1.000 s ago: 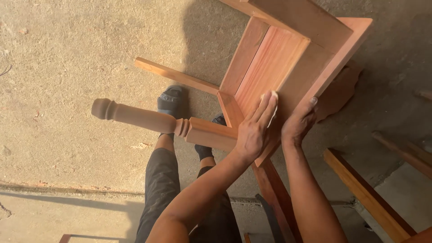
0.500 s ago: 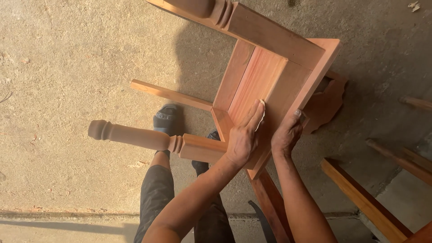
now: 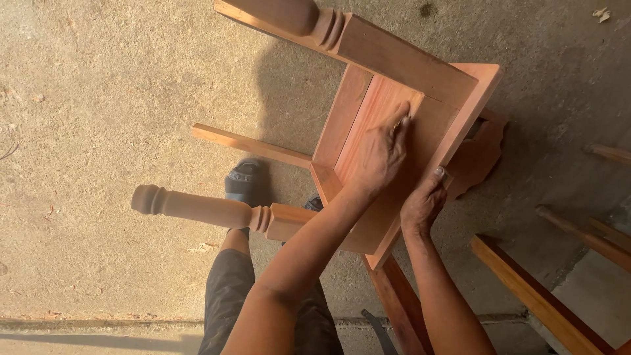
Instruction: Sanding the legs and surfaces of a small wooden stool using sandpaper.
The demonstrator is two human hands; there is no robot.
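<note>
A reddish wooden chair frame [image 3: 453, 98] lies tipped on its side, with the underside of its seat facing me. My left hand [image 3: 384, 154] presses flat against the seat's underside panel [image 3: 368, 112], fingers reaching toward the far corner. The pale sanding sheet under it is almost wholly hidden. My right hand [image 3: 424, 200] grips the edge of the frame's side rail, thumb on top. One turned leg [image 3: 197, 207] sticks out to the left, and another turned leg [image 3: 289, 13] runs along the top.
A thin wooden stretcher [image 3: 250, 144] juts left from the frame. My feet in dark sandals [image 3: 244, 179] stand on the concrete floor [image 3: 98, 118]. More wooden rails [image 3: 539, 296] lie at the right, and a curved board [image 3: 480, 154] sits behind the frame.
My left hand has slid up the seat panel from the near edge to the far corner, covering the pale sheet. My right hand kept its grip on the rail.
</note>
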